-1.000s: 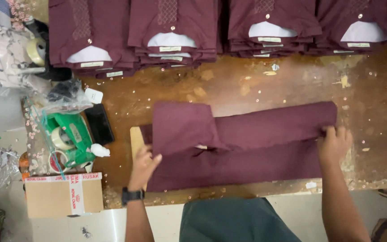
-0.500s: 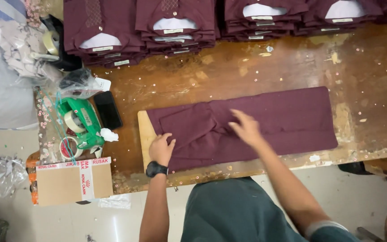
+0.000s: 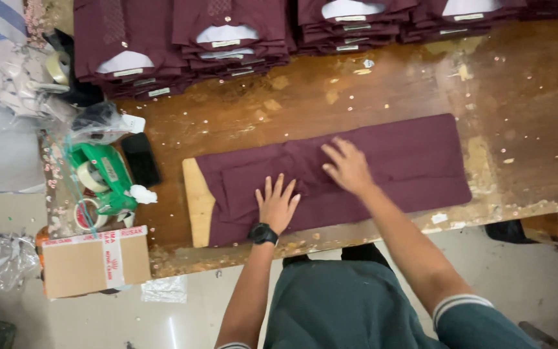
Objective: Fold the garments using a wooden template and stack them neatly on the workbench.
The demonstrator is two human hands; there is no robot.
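Maroon garment [image 3: 356,171] is lying flat, folded into a long strip, across the wooden table [image 3: 330,103], its left end over a pale board [image 3: 196,200]; left hand [image 3: 277,203] is pressing it open-palmed, fingers spread, gripping nothing, at the strip's 7 o'clock; right hand [image 3: 347,167] is resting flat and unclenched near centre. Shirt stacks [image 3: 227,32] are sitting at 12 o'clock; green tape dispenser [image 3: 101,178] at 9 o'clock. Risk, as judged: uneven palm pressure could be dragging the fold askew; grit scattered on the table might be marking the cloth.
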